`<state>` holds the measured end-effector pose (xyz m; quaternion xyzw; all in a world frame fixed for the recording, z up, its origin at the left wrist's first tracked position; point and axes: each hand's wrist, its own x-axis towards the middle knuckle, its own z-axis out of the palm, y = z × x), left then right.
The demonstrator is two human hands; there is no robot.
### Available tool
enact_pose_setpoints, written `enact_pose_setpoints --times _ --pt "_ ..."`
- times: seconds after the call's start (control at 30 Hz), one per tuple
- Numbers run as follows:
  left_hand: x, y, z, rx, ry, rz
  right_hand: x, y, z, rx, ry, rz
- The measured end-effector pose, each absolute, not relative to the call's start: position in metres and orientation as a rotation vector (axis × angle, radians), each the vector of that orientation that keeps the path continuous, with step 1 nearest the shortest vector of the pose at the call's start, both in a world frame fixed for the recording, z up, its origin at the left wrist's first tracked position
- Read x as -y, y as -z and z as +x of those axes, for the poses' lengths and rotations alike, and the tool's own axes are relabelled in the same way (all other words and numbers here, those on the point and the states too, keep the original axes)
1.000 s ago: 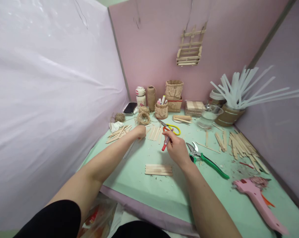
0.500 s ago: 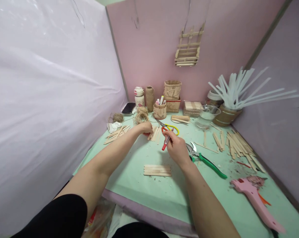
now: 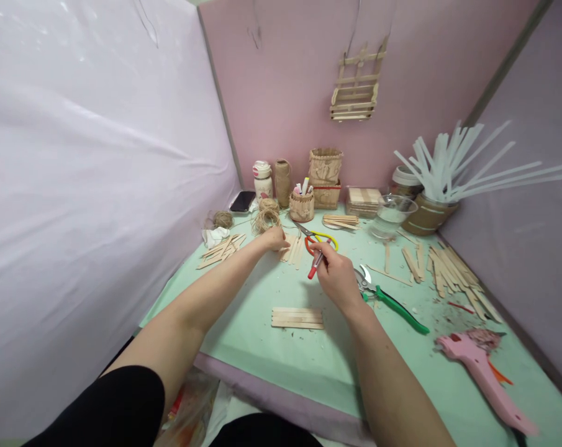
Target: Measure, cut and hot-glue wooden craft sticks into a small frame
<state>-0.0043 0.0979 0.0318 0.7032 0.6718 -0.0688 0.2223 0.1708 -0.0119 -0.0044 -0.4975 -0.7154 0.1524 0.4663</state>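
My right hand (image 3: 337, 276) is closed round a red pen (image 3: 315, 266) whose tip points down at the green table (image 3: 262, 347). My left hand (image 3: 274, 239) reaches across the table with curled fingers resting on a row of flat wooden craft sticks (image 3: 294, 249); whether it grips one is hidden. A small panel of joined sticks (image 3: 297, 318) lies near the table's front, between my arms. Red and yellow scissors (image 3: 318, 238) lie just beyond my right hand.
Green-handled pruning shears (image 3: 392, 302) lie right of my hand, and a pink glue gun (image 3: 483, 369) sits at the front right. Loose sticks (image 3: 453, 276) cover the right side. Twine coils (image 3: 266, 218), a phone (image 3: 242, 201), woven holders (image 3: 326, 169) and a jar of white strips (image 3: 432, 211) line the back.
My left hand has slid right from the bare table onto the row of sticks. My right hand and the pen have stayed about where they were.
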Motion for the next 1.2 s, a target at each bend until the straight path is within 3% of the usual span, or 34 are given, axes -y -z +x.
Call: enact_pose_setpoints --times 0.33,0.9,1.2 --pt "-0.076 -0.03 -0.031 -1.865 0.03 1.984 0.01 0.004 0.174 1.703 -0.339 -1.31" --pt "-0.07 -0.008 -0.01 -1.872 0.177 2.15 0.006 0.018 0.165 1.911 -0.339 -1.435" --pt "-0.048 -0.024 -0.015 -1.77 0.058 2.262 0.007 0.01 0.175 2.215 -0.246 -1.811"
